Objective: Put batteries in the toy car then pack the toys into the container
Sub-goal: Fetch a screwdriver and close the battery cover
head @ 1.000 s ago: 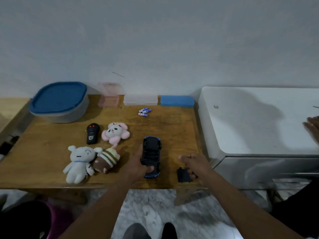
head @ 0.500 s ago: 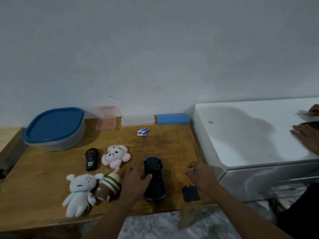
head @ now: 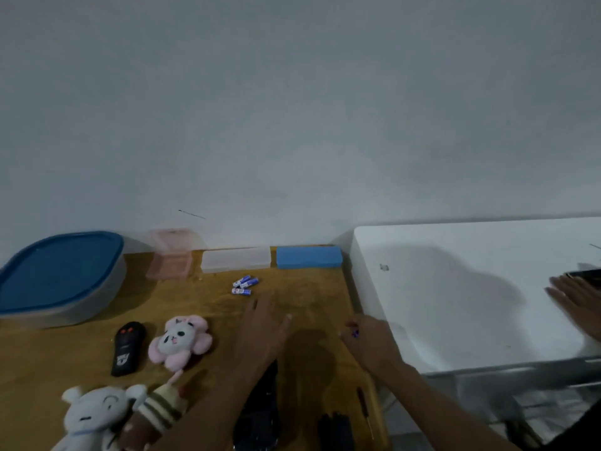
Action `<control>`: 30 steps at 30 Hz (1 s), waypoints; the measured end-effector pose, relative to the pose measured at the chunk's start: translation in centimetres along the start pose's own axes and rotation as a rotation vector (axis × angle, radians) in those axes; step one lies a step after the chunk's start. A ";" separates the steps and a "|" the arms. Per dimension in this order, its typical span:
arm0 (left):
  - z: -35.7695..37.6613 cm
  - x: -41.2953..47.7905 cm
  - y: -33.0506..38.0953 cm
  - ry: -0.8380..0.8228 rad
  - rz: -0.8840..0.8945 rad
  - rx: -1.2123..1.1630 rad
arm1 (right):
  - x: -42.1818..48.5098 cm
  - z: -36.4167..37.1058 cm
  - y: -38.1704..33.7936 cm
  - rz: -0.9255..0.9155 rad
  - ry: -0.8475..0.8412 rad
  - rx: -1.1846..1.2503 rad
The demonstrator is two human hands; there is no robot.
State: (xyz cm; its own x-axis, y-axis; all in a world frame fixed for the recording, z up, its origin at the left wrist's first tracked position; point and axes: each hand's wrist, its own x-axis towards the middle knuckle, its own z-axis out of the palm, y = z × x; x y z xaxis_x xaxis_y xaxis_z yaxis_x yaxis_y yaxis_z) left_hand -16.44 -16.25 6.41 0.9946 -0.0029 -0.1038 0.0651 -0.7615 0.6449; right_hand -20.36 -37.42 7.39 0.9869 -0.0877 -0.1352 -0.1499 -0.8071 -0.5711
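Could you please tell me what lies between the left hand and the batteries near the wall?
Head view: only bare tabletop separates the open left hand from the batteries.

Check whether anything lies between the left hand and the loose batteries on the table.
Nothing visible does: only bare wooden table separates the open left hand from the batteries just beyond its fingertips.

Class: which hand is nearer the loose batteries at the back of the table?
Left. The left hand is just in front of the batteries; the right hand is farther off to their right.
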 end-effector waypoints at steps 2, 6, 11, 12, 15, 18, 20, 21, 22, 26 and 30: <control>1.1 1.7 0.9 0.012 -0.049 0.001 | 1.6 -0.6 0.4 0.014 0.013 0.059; 2.6 3.6 2.9 0.096 -0.211 -0.110 | 4.8 -1.1 1.7 0.048 0.023 0.077; 3.8 6.5 3.2 0.092 -0.350 -0.179 | 8.2 -1.2 1.9 0.063 0.031 0.124; 4.1 7.5 3.0 0.080 -0.364 -0.194 | 9.1 -1.1 1.8 0.066 0.029 0.145; 4.9 10.2 2.5 0.051 -0.392 -0.129 | 11.6 -0.6 1.8 0.092 0.029 0.181; 5.0 11.9 3.0 0.078 -0.269 -0.042 | 14.4 0.3 1.6 0.148 0.039 0.231; 5.1 13.1 3.5 0.066 -0.195 -0.003 | 16.1 1.1 1.6 0.246 0.026 0.287; 5.1 14.1 3.7 0.049 -0.171 0.017 | 16.9 1.5 1.7 0.289 0.021 0.310; 5.1 14.9 3.9 0.015 -0.150 0.019 | 17.8 2.1 2.0 0.309 0.021 0.302; 5.4 18.0 4.5 -0.099 0.029 -0.007 | 20.1 3.5 2.4 0.362 0.109 0.312; 6.3 20.2 3.9 -0.185 0.109 0.162 | 21.6 4.7 2.2 0.365 0.186 0.380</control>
State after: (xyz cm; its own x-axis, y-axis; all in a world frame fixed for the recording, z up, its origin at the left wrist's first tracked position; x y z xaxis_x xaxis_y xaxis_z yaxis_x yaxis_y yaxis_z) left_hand 3.36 -23.31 2.06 0.9623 -0.1978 -0.1868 -0.0702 -0.8438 0.5320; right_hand 0.32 -38.33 -0.53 0.8557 -0.4512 -0.2536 -0.4608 -0.4412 -0.7701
